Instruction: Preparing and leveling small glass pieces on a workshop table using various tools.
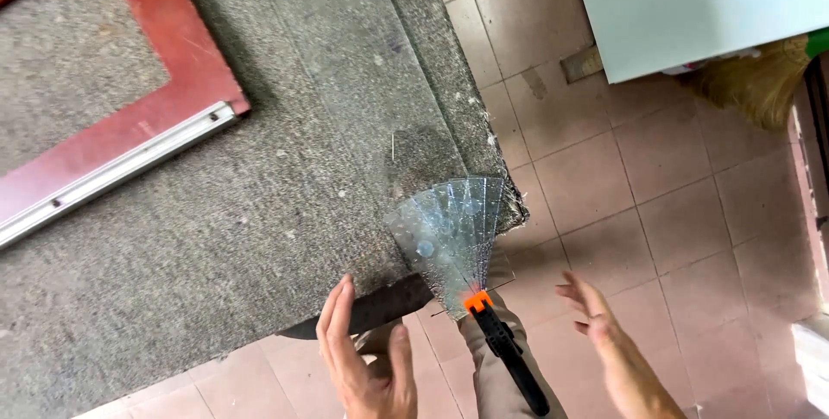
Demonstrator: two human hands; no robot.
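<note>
Resting left hand (367, 359) open against grey carpeted table edge (371, 307), right hand (596, 315) hovering open, holding nothing.
Risking cut fingers: fan of clear cracked glass pieces (453, 229) overhanging unsupported, pinched only by orange-tipped black clamp tool (505, 346).

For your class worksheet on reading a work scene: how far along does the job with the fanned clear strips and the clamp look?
Done: clear strips fanned out and pinched in the orange-and-black clamp over the carpeted bench corner. In hand: left hand touches the bench edge; right hand hovers open. Left: cannot tell; red frame lies untouched.
</note>
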